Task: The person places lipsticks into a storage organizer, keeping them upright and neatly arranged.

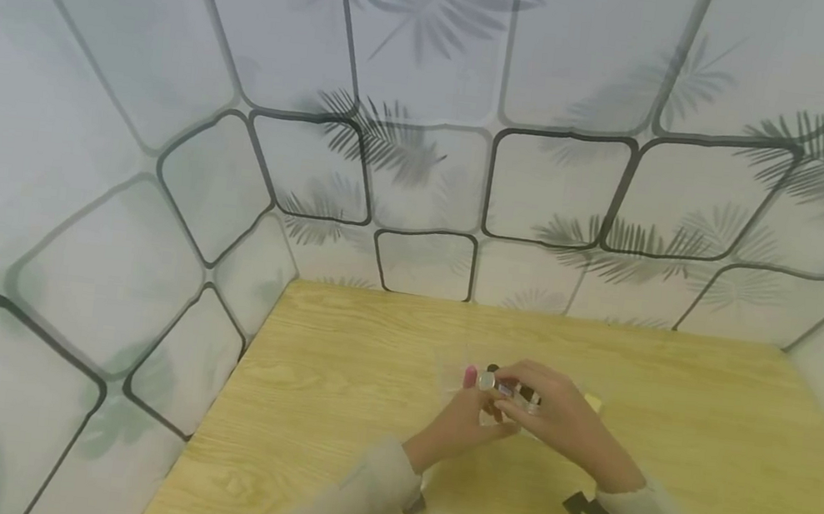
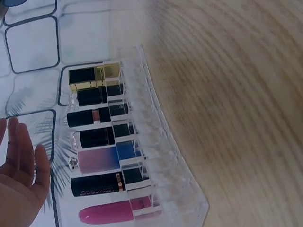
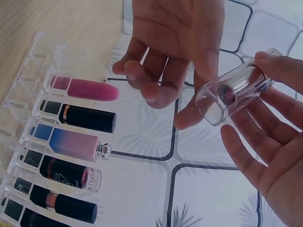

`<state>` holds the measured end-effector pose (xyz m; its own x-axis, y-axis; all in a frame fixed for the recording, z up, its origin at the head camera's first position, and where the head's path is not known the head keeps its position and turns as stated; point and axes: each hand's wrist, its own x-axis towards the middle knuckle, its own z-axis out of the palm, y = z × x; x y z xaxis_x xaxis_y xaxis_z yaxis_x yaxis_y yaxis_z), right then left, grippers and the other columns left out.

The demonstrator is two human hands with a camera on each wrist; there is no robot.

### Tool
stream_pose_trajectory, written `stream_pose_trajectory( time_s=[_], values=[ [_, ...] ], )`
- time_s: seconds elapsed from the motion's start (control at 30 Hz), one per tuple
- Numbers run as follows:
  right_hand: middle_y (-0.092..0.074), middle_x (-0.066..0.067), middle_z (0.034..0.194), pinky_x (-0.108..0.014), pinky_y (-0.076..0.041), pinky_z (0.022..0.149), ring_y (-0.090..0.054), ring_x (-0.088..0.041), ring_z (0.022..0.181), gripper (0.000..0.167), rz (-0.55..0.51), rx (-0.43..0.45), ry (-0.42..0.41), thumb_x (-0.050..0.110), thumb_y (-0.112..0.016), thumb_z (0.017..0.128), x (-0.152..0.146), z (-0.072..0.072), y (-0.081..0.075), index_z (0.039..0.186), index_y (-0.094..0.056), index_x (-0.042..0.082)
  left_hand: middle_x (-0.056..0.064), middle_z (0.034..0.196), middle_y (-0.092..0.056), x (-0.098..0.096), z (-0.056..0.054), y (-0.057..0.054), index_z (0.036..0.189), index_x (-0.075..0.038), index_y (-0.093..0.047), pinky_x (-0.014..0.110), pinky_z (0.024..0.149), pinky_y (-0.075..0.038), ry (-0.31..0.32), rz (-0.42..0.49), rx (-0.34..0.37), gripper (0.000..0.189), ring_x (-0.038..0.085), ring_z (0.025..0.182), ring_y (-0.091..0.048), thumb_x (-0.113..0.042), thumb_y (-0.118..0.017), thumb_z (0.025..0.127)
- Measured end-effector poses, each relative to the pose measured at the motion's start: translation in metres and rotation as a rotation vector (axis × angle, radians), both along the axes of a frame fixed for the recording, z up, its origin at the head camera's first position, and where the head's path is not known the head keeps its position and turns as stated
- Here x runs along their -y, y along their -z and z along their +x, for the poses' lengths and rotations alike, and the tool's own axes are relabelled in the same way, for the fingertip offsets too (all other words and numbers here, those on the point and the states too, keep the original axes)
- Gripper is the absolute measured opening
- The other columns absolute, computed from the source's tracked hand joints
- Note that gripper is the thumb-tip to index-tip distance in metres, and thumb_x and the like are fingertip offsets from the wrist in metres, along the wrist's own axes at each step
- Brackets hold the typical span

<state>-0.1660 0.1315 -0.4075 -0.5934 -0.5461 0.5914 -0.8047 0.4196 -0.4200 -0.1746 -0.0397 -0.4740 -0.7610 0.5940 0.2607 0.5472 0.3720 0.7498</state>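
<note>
My right hand [image 3: 274,123] holds a clear, see-through cylindrical tube [image 3: 236,90] with a dark reddish spot inside, gripped between thumb and fingers. Close to the tube's near end is my left hand [image 3: 175,42], its fingers loosely bent; whether a fingertip touches the tube I cannot tell. In the left wrist view the left hand [image 2: 21,175] shows relaxed fingers. A clear lipstick rack [image 2: 184,189] stands by both hands. It holds a row of several lipsticks, among them a pink one [image 2: 106,213], a blue-and-pink one [image 2: 99,160] and a black-and-gold one [image 2: 85,78].
The rack sits on a wood-grain table [image 1: 341,358], with further slots behind the row of lipsticks. A small yellow object [image 1: 593,402] shows beyond the right hand. A patterned wall [image 1: 433,201] borders the table at the back and left.
</note>
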Motion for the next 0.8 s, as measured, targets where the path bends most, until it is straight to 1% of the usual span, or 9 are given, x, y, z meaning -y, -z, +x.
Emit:
stream_pose_trajectory(
  time_s=[0.13, 0.23, 0.3, 0.4, 0.47, 0.57, 0.63, 0.7, 0.8],
  values=[
    [-0.066, 0.000, 0.088, -0.019, -0.049, 0.058, -0.055, -0.001, 0.073, 0.035, -0.031, 0.051, 0.002, 0.000, -0.076, 0.069, 0.001, 0.000, 0.003, 0.102, -0.064, 0.003, 0.007, 0.106, -0.068, -0.001, 0.004, 0.003, 0.109, -0.005, -0.063, 0.022, 0.087, -0.046, -0.030, 0.085, -0.036, 0.026, 0.010, 0.092, -0.061, -0.023, -0.059, 0.090],
    [-0.068, -0.001, 0.088, -0.019, -0.049, 0.057, -0.057, -0.001, 0.073, 0.034, -0.045, 0.087, 0.015, 0.001, -0.076, 0.071, 0.000, -0.001, 0.005, 0.102, -0.063, 0.003, 0.008, 0.107, -0.067, 0.001, 0.006, 0.005, 0.112, -0.005, -0.060, 0.023, 0.088, -0.047, -0.057, 0.139, -0.089, 0.026, 0.013, 0.090, -0.061, -0.020, -0.058, 0.091],
    [-0.069, -0.002, 0.089, -0.020, -0.051, 0.060, -0.060, -0.003, 0.075, 0.034, -0.054, 0.106, 0.031, 0.002, -0.076, 0.071, -0.001, -0.002, 0.006, 0.102, -0.063, 0.004, 0.008, 0.105, -0.067, 0.003, 0.007, 0.006, 0.113, -0.005, -0.059, 0.023, 0.086, -0.047, -0.079, 0.163, -0.116, 0.027, 0.013, 0.087, -0.061, -0.020, -0.058, 0.091],
    [-0.070, 0.000, 0.090, -0.024, -0.053, 0.066, -0.063, -0.006, 0.078, 0.035, -0.049, 0.100, 0.063, 0.005, -0.077, 0.070, -0.004, -0.002, 0.007, 0.102, -0.063, 0.006, 0.009, 0.098, -0.067, 0.008, 0.008, 0.005, 0.111, -0.004, -0.059, 0.022, 0.082, -0.049, -0.112, 0.192, -0.141, 0.026, 0.014, 0.083, -0.061, -0.018, -0.059, 0.090],
    [-0.070, 0.001, 0.089, -0.024, -0.054, 0.066, -0.064, -0.007, 0.078, 0.036, -0.051, 0.092, 0.082, 0.005, -0.078, 0.069, -0.007, -0.003, 0.008, 0.102, -0.063, 0.006, 0.009, 0.093, -0.066, 0.012, 0.009, 0.004, 0.107, -0.003, -0.060, 0.022, 0.082, -0.050, -0.134, 0.210, -0.159, 0.023, 0.014, 0.081, -0.061, -0.017, -0.060, 0.088],
    [-0.066, 0.003, 0.081, -0.021, -0.050, 0.058, -0.058, -0.001, 0.068, 0.035, -0.056, 0.095, 0.093, 0.004, -0.077, 0.069, -0.011, -0.003, 0.008, 0.100, -0.063, 0.005, 0.008, 0.089, -0.065, 0.019, 0.007, 0.003, 0.104, -0.003, -0.061, 0.024, 0.082, -0.050, -0.172, 0.231, -0.202, 0.021, 0.014, 0.080, -0.061, -0.014, -0.062, 0.086],
    [-0.065, 0.003, 0.078, -0.018, -0.046, 0.052, -0.052, 0.002, 0.063, 0.034, -0.069, 0.121, 0.087, 0.003, -0.077, 0.069, -0.014, -0.003, 0.009, 0.100, -0.063, 0.005, 0.009, 0.089, -0.065, 0.023, 0.005, 0.001, 0.102, -0.003, -0.060, 0.025, 0.082, -0.051, -0.188, 0.248, -0.241, 0.020, 0.016, 0.079, -0.062, -0.011, -0.064, 0.084],
    [-0.065, 0.002, 0.079, -0.018, -0.046, 0.053, -0.050, 0.005, 0.063, 0.032, -0.081, 0.151, 0.076, 0.002, -0.076, 0.070, -0.015, -0.003, 0.012, 0.100, -0.063, 0.005, 0.009, 0.090, -0.065, 0.026, 0.003, 0.000, 0.102, -0.003, -0.060, 0.024, 0.080, -0.051, -0.200, 0.262, -0.281, 0.021, 0.017, 0.079, -0.061, -0.010, -0.065, 0.083],
    [-0.068, -0.001, 0.084, -0.020, -0.050, 0.059, -0.054, 0.005, 0.069, 0.029, -0.082, 0.189, 0.054, 0.001, -0.074, 0.072, -0.015, -0.004, 0.018, 0.099, -0.063, 0.005, 0.009, 0.089, -0.064, 0.029, -0.002, -0.006, 0.101, -0.003, -0.059, 0.023, 0.077, -0.052, -0.207, 0.282, -0.324, 0.021, 0.016, 0.077, -0.061, -0.009, -0.066, 0.082]
  ],
)
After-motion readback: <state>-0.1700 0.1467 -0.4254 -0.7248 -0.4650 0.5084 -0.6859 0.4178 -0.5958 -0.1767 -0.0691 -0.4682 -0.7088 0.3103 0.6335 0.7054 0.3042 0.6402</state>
